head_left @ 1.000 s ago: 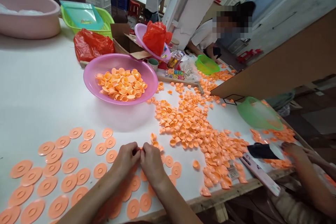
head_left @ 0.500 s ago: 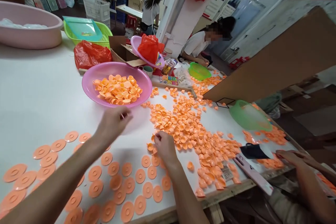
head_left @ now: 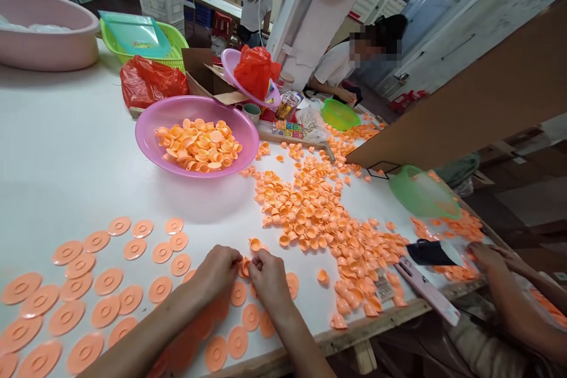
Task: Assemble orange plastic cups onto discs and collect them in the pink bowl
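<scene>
My left hand (head_left: 224,269) and my right hand (head_left: 269,276) meet above the table's near side, fingers pinched on a small orange plastic piece (head_left: 244,267) between them. The fingers cover much of that piece. Just beyond, a loose orange cup (head_left: 255,244) lies on the white tabletop. Flat orange discs (head_left: 106,311) with a raised ring in the middle are spread out to the left and under my forearms. To the right of my hands lies a large heap of small orange cups (head_left: 310,212).
A pink basin (head_left: 148,150) beyond my hands holds assembled-looking orange pieces. Behind it are a red plastic bag (head_left: 150,85), a cardboard box (head_left: 197,71) and a green basket (head_left: 177,41). Co-worker's hands (head_left: 491,257) rest at the right edge, near a pink-white case (head_left: 427,292).
My left hand has come back from beside the pink basin toward my right hand. Both hands now meet at an orange piece. My right hand has moved slightly down and toward me.
</scene>
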The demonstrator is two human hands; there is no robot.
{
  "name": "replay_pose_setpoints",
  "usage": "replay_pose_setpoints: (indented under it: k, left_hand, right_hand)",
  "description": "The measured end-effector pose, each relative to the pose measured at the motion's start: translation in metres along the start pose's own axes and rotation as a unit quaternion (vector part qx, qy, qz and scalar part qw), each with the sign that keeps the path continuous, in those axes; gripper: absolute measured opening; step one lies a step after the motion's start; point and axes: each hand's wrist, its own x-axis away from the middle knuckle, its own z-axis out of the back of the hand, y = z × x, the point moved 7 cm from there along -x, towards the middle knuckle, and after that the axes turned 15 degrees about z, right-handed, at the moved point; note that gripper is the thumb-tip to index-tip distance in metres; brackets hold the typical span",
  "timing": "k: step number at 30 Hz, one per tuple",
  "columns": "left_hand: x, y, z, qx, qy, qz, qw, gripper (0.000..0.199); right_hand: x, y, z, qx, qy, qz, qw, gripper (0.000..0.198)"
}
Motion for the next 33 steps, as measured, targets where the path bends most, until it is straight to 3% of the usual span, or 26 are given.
replay_pose_setpoints:
  k: [2,6,12,16,18,19,21,24,26,27,29,31,33]
  left_hand:
    - [-0.001,0.003,0.003,0.063,-0.028,0.012,0.998,0.017]
    - [-0.004,0.001,-0.002,0.08,-0.002,0.07,0.994,0.006]
    - [0.005,-0.011,-0.02,0.14,0.023,0.054,0.988,0.019]
    - [0.009,-0.01,-0.012,0.117,0.042,0.048,0.991,0.018]
    - [0.008,0.001,0.02,0.138,0.07,0.04,0.987,0.018]
    - [0.007,0.008,0.046,0.159,0.103,0.03,0.981,0.019]
    - [0.006,0.025,0.114,0.19,0.211,0.004,0.959,0.019]
    - [0.004,0.043,0.205,0.195,0.355,0.007,0.914,0.012]
    - [0.004,0.049,0.229,0.182,0.4,0.01,0.898,0.026]
    - [0.003,0.052,0.225,0.167,0.391,-0.003,0.905,0.027]
    - [-0.002,0.054,0.183,0.134,0.287,-0.042,0.948,0.017]
    - [-0.006,0.048,0.108,0.119,0.098,-0.054,0.987,0.016]
    - [-0.004,0.035,0.037,0.114,-0.034,-0.023,0.993,0.017]
  right_hand:
    - [0.0,-0.001,0.002,0.003,-0.005,0.006,1.0,0.018]
    - [0.001,-0.005,0.0,0.024,-0.021,0.01,0.999,0.019]
    - [0.006,-0.011,-0.008,0.078,-0.002,0.028,0.997,0.018]
    - [0.001,-0.002,0.001,-0.04,-0.034,0.018,0.998,0.019]
    - [-0.011,0.003,0.016,-0.079,-0.017,0.024,0.996,0.018]
    - [-0.018,0.004,0.025,-0.068,0.009,0.033,0.997,0.014]
    - [-0.034,0.003,0.038,-0.006,0.054,0.054,0.997,0.011]
    - [-0.05,0.0,0.035,0.066,0.038,0.069,0.995,0.013]
    - [-0.049,0.002,0.039,0.068,0.053,0.072,0.994,0.017]
    - [-0.043,0.005,0.044,0.052,0.069,0.068,0.994,0.017]
    - [-0.026,0.018,0.054,0.004,0.087,0.032,0.996,0.015]
    - [-0.004,0.035,0.056,-0.038,0.069,-0.028,0.997,0.013]
    - [0.013,0.047,0.052,-0.054,0.046,-0.069,0.995,0.013]
